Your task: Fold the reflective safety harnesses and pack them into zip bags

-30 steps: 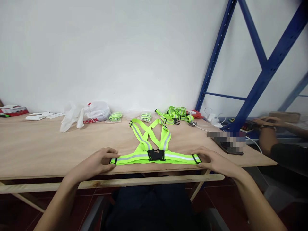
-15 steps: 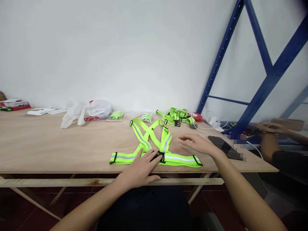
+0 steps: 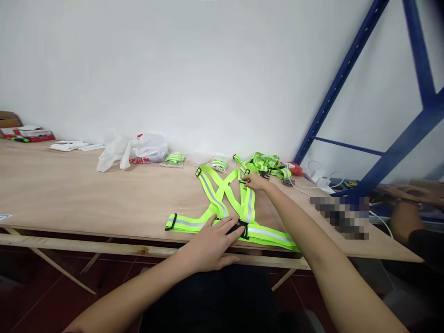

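A neon-green reflective vest (image 3: 250,203) made of straps with silver stripes lies spread on the table, its shoulder straps crossing. My left hand (image 3: 217,245) rests flat near the table's front edge, fingers spread over the waist strap and partly covering the black buckle (image 3: 244,230). Farther back, my right hand (image 3: 255,181) has its fingertips closed on the right shoulder strap, by a black slider. My right forearm hides the waist strap's right end. Another slider (image 3: 198,172) sits at the top of the left shoulder strap.
Behind the vest are a heap of green straps (image 3: 265,163), two bagged vests (image 3: 174,159) and a white plastic bag (image 3: 151,148). A white cable (image 3: 294,185) and a blurred-out object (image 3: 340,219) lie right, near a blue metal frame (image 3: 333,88). Another person's arm (image 3: 402,215) is beyond it.
My right hand has moved left and away from me, from above the table onto the shoulder strap. My left hand stays on the waist strap. The view has shifted slightly.
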Demonstrator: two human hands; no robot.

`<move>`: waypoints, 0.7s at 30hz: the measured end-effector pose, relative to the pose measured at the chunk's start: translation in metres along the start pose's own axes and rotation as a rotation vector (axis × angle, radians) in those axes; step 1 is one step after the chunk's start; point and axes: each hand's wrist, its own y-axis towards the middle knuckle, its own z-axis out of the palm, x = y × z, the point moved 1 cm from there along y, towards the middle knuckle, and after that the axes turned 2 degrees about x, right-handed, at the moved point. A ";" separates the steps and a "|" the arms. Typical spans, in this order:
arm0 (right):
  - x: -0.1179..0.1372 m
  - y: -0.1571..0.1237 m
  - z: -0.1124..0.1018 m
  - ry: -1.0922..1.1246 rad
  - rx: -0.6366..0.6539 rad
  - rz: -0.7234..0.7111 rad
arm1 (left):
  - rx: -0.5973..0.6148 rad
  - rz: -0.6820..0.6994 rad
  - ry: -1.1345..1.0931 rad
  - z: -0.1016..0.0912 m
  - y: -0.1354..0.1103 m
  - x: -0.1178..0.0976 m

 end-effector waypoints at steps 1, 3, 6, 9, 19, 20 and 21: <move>0.002 0.005 -0.001 -0.015 0.012 0.002 | 0.001 0.003 -0.001 0.000 0.000 0.000; 0.008 0.011 -0.007 -0.047 0.022 0.002 | 0.002 0.008 0.000 0.001 0.001 0.001; 0.017 0.014 -0.022 -0.095 0.007 -0.006 | 0.008 0.015 0.011 0.002 0.001 0.002; 0.028 0.013 -0.048 -0.133 -0.049 -0.020 | 0.009 0.016 0.018 0.002 0.001 0.002; 0.064 0.024 -0.107 -0.128 -0.296 -0.040 | 0.005 0.009 0.066 0.002 0.002 -0.002; 0.065 0.027 -0.103 -0.124 -0.310 -0.031 | 0.007 0.008 0.069 0.002 0.002 -0.002; 0.065 0.031 -0.097 -0.118 -0.320 -0.021 | 0.008 0.007 0.070 0.001 0.003 -0.003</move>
